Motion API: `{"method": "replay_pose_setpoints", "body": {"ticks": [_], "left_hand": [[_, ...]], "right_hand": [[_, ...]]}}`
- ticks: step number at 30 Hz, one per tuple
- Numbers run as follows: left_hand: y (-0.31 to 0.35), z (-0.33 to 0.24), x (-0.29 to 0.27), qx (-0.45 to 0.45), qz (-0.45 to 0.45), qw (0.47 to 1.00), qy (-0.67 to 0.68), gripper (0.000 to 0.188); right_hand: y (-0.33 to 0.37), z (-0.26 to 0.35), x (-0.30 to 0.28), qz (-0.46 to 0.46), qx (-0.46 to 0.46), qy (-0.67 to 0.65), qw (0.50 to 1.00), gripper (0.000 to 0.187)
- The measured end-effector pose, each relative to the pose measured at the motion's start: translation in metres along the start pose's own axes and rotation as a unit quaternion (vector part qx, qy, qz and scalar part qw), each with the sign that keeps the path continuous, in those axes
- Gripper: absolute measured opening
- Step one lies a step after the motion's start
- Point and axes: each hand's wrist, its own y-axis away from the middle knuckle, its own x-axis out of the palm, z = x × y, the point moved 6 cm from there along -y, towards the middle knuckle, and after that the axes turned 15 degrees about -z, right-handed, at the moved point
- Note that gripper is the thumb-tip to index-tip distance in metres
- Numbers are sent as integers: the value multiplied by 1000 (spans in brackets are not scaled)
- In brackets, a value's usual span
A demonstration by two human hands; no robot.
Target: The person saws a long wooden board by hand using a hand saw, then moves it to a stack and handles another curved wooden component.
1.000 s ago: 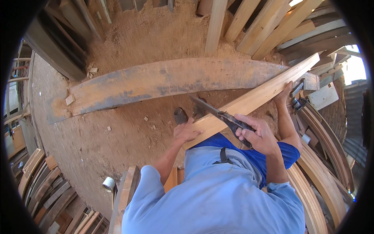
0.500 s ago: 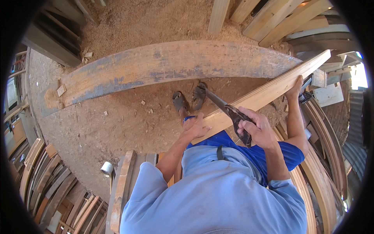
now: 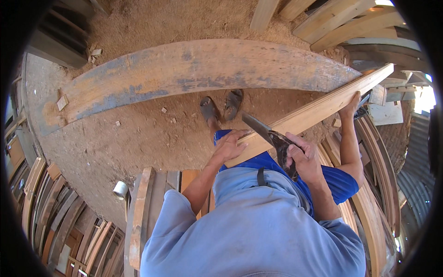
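Pale plank (image 3: 318, 109) slants over the blue shorts (image 3: 251, 159), its far end overlapping the right end of the weathered bench (image 3: 203, 64). Left hand (image 3: 229, 145) grips the plank's near end. Right hand (image 3: 304, 159) has its fingers wrapped around the handle of a handsaw (image 3: 256, 123); blade crosses the plank near the left hand, contact unclear. Bare foot (image 3: 349, 106) against plank, near the bench's right end.
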Motion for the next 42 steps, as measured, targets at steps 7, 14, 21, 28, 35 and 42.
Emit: {"method": "replay_pose_setpoints", "body": {"ticks": [7,14,21,28,35,42], "left_hand": [[-5,1,2,-8,35,998,48,49],[-7,9,9,-14,35,998,50,50],[-7,2,3,-31,63,997,37,53],[-12,5,5,-9,47,998,36,52],[-3,12,11,11,14,1000,0,51],[-10,13,10,-10,59,998,26,52]], "right_hand": [[-9,8,7,-1,28,35,999,44],[-16,8,15,3,61,24,998,44],[-19,16,21,10,56,46,997,42],[-26,6,30,-10,64,38,997,40],[-13,7,20,-43,92,-1,995,40],[-27,-14,29,-67,117,-43,990,40]]}}
